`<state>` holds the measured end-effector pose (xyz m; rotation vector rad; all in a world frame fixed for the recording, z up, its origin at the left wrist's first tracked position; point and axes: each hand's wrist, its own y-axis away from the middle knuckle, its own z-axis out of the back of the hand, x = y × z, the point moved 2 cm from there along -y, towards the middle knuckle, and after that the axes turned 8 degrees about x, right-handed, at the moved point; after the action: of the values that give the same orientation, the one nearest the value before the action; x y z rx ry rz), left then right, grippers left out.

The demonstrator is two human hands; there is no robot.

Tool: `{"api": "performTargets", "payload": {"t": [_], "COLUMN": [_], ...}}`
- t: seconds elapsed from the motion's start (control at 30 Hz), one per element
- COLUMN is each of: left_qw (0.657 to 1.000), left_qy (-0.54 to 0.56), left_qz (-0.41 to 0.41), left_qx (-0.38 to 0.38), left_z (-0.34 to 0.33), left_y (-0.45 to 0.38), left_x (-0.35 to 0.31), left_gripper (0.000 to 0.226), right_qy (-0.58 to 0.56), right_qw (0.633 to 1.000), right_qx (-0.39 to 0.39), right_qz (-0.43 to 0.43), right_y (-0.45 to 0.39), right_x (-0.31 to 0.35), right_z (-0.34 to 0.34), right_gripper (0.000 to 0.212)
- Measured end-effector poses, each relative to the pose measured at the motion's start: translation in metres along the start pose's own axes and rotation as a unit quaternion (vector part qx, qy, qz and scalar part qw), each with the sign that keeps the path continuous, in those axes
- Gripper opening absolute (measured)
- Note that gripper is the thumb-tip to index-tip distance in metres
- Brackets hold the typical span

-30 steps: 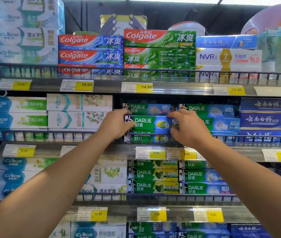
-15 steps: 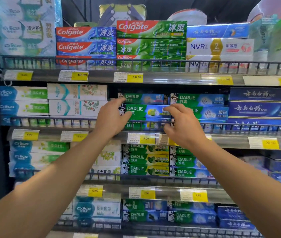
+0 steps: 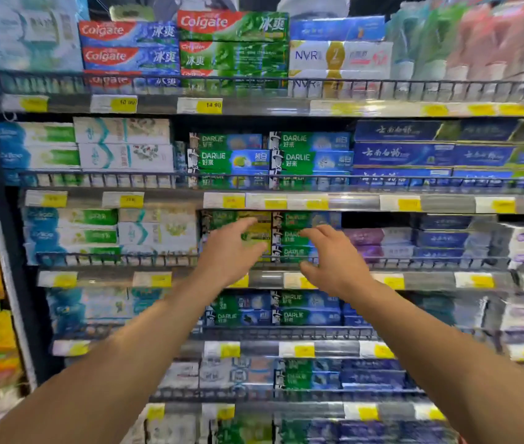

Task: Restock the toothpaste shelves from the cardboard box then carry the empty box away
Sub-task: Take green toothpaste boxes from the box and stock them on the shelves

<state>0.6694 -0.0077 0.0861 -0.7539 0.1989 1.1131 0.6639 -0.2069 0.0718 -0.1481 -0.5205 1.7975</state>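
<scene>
Green and blue Darlie toothpaste boxes (image 3: 233,160) lie stacked on the second shelf from the top, behind a wire rail (image 3: 254,182). One shelf lower stand more Darlie boxes (image 3: 295,237). My left hand (image 3: 231,251) and my right hand (image 3: 331,257) hover in front of that lower stack, fingers spread and loosely bent, holding nothing. Both forearms reach up from the bottom of the view. The cardboard box is out of sight. The picture is blurred by motion.
Colgate boxes (image 3: 129,43) and NVR boxes (image 3: 337,56) fill the top shelf. Dark blue toothpaste boxes (image 3: 404,153) sit right of the Darlie stacks, white and green ones (image 3: 124,145) to the left. Yellow price tags (image 3: 209,105) line every shelf edge.
Both hands have let go of the Darlie box on the second shelf and dropped to the shelf below. The view has tilted down, showing more lower shelves.
</scene>
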Motion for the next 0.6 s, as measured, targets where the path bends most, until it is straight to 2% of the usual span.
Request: {"api": "performTargets", "payload": {"t": [0.33, 0.6], "left_qw": [0.984, 0.953], "left_qy": [0.056, 0.091], "left_qz": [0.035, 0.072], "left_qx": [0.168, 0.280], "left_z": [-0.150, -0.287], "left_y": [0.144, 0.245], "left_x": [-0.061, -0.130], "left_gripper": [0.062, 0.059], "right_qy": [-0.024, -0.046], "right_qw": [0.986, 0.959], "right_qx": [0.133, 0.217], "right_qz": [-0.093, -0.176], "right_y": [0.207, 0.381], "right_x": [-0.077, -0.179], "right_z": [-0.048, -0.080], "right_gripper": [0.063, 0.061]}}
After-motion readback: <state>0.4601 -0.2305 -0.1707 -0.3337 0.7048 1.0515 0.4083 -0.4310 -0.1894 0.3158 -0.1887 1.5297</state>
